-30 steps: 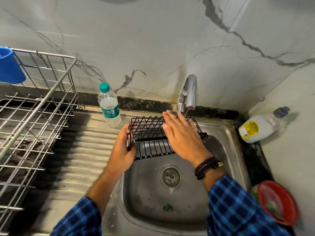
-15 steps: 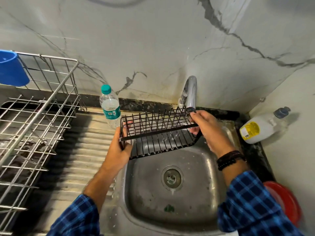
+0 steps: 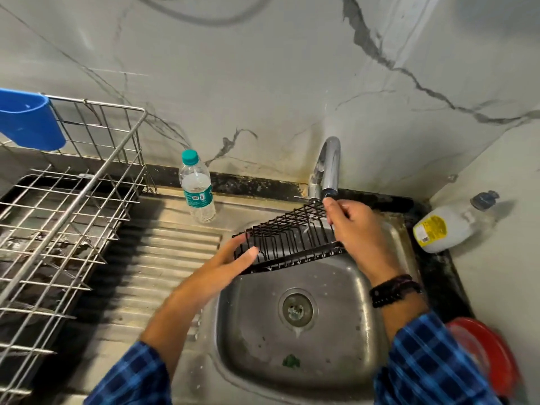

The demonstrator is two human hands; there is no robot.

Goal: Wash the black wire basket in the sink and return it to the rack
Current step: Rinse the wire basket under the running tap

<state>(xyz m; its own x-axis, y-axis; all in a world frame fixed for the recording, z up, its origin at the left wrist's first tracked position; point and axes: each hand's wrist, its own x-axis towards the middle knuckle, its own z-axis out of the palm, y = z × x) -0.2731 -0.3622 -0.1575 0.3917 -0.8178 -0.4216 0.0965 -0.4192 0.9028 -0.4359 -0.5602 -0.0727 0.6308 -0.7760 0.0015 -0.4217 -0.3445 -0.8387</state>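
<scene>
Black wire basket [image 3: 292, 244] hangs tilted over the back of the steel sink [image 3: 336, 331], its right end raised just under the tap [image 3: 328, 165]. The left hand [image 3: 222, 270] holds the lower left end between thumb and fingers. The right hand [image 3: 356, 229] curls round the upper right corner. A water bottle [image 3: 197, 188] stands on the drainboard beside the steel dish rack [image 3: 87, 200].

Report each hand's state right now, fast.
Left hand: holds the black wire basket by its left end, pinched between thumb and fingers.
Right hand: grips its right end, fingers curled, just under the faucet.
</scene>
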